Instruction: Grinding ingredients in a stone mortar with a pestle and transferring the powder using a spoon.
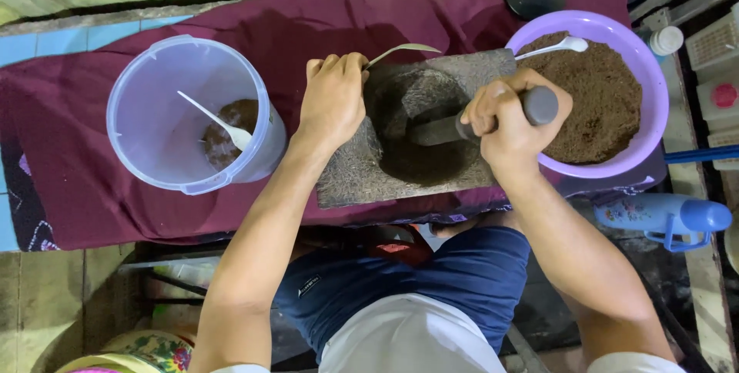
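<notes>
In my right hand [509, 120] I hold a dark stone pestle [477, 120]. It is thick and round, with a flat grey end that sticks out behind my fist. It lies tilted, and its other end points down into the hollow of the stone mortar [419, 130]. The mortar is a grey, rough block with a deep round hollow in the middle; it sits on the dark red cloth. In my left hand [332, 100] I hold a metal spoon [402, 50], and its bowl reaches over the far edge of the mortar.
</notes>
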